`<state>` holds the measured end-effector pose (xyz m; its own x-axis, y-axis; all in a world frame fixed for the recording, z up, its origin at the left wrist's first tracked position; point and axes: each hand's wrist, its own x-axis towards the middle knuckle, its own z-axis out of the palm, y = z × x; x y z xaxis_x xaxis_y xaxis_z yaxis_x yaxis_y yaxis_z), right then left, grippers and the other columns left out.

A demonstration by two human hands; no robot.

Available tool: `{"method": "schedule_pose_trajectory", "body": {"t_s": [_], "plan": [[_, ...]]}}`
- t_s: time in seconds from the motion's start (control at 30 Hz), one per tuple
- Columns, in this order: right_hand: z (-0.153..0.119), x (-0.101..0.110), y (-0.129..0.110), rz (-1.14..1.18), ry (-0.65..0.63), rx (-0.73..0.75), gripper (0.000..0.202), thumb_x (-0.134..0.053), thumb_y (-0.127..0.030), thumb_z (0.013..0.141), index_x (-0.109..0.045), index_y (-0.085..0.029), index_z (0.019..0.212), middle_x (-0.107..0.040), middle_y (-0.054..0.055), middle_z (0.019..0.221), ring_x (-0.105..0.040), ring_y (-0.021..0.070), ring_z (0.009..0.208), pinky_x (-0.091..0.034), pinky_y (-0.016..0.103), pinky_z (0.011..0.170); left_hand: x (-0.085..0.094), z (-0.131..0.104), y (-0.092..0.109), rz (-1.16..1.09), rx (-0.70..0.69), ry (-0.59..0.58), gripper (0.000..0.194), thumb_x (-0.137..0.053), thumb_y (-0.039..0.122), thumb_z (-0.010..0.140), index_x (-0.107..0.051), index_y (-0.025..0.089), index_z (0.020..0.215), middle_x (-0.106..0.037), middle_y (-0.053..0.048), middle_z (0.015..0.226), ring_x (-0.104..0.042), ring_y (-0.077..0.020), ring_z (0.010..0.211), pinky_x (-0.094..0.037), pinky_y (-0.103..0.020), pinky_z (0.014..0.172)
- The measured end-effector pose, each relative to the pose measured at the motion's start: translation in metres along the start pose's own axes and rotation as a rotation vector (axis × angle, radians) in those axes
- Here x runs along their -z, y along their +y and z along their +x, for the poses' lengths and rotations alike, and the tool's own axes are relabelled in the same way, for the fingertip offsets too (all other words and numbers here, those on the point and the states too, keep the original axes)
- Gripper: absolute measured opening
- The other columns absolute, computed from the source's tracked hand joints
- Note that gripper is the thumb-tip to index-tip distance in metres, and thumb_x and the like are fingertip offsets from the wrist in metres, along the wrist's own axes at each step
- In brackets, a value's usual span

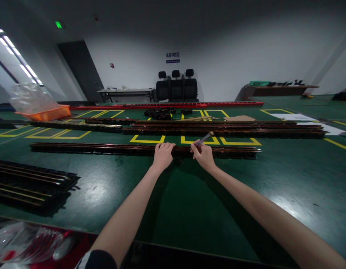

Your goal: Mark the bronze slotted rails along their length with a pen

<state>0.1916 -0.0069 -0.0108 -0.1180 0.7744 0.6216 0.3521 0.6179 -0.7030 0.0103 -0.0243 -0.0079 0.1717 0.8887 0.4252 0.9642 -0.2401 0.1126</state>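
Note:
A long, narrow black rail assembly [119,148] with thin copper-coloured strips lies crosswise in front of me on the green table. My left hand [162,157] is closed over its near side, left of the middle, with the fingers bent on its top. Just to the right, my right hand [203,155] grips a slim pen-like tool [202,139] the way one holds a pen. The tool's rounded brownish end points up and away to the right. Its lower tip is hidden by my fingers, over the rail.
Behind the rail lie more bundled rails [231,129], black parts [158,113] and a red strip [217,104]. Another rail stack [29,185] is at left. An orange tray [49,113] holds plastic bags. Below the table's front edge are plastic-wrapped items [29,243].

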Motion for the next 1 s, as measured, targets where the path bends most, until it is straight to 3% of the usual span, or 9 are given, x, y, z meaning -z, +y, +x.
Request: {"method": "schedule_pose_trajectory", "body": {"t_s": [1.0], "plan": [[0.0000, -0.0003, 0.0016, 0.007, 0.001, -0.028, 0.037, -0.045, -0.050, 0.088, -0.052, -0.019, 0.069, -0.063, 0.006, 0.061, -0.057, 0.0159, 0.043, -0.046, 0.029, 0.045, 0.0024, -0.0010, 0.0011, 0.028, 0.004, -0.023, 0.047, -0.034, 0.005, 0.084, -0.057, 0.020, 0.121, -0.063, -0.007, 0.121, -0.053, -0.0233, 0.116, -0.034, -0.045, 0.104]]}}
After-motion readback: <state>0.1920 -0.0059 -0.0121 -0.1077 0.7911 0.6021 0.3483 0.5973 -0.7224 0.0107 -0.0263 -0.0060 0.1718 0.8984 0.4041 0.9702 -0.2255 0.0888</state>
